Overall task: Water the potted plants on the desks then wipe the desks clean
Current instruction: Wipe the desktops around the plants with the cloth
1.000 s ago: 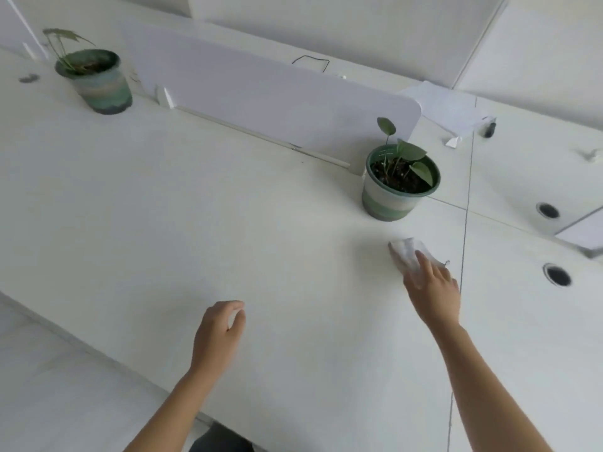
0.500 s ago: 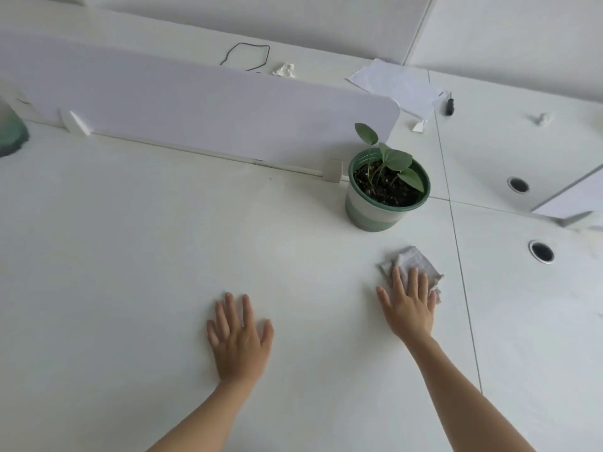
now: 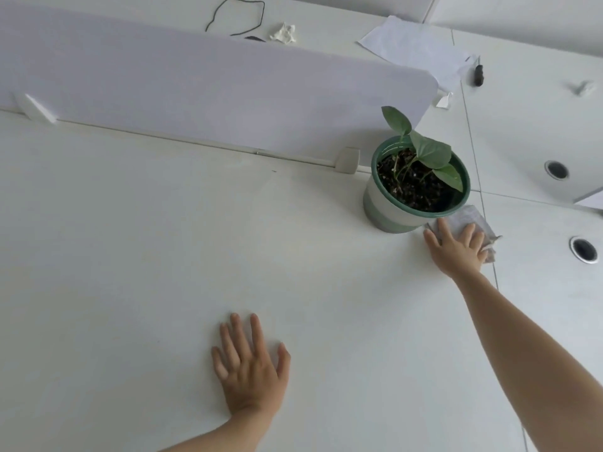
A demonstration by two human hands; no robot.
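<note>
White worktop [image 3: 137, 256] is filling nearly the whole view, with a pale divider panel [image 3: 202, 89] standing along its far edge, to the left of the potted plant [image 3: 419, 158]. The plant is sitting upright in a green-rimmed pot [image 3: 383, 208] with pale and green bands, just beside the panel's rounded end and its small bracket [image 3: 348, 160].

The right hand [image 3: 456, 252] is reaching to the near right side of the pot and pressing a grey cloth [image 3: 471, 216] flat on the worktop. Its fingers [image 3: 469, 232] are lying straight and spread on the cloth, not curled round it, and one fingertip is coming close to the pot's base. The cloth is lying just beside the pot and reaching the seam between two worktop sections.

The left hand [image 3: 251, 370] is resting palm down on the worktop, well apart from the plant on its near left. Its fingers [image 3: 256, 332] are lying straight and slightly spread, holding nothing.

Beyond the plant, behind the panel, a loop of black cable [image 3: 235, 16], a crumpled tissue [image 3: 284, 32] and a sheet of paper [image 3: 414, 50] are lying. A small dark object [image 3: 478, 76] is sitting just past the paper's right corner. To the right of the plant, two round cable grommets [image 3: 556, 169] are showing in the neighbouring worktop.
</note>
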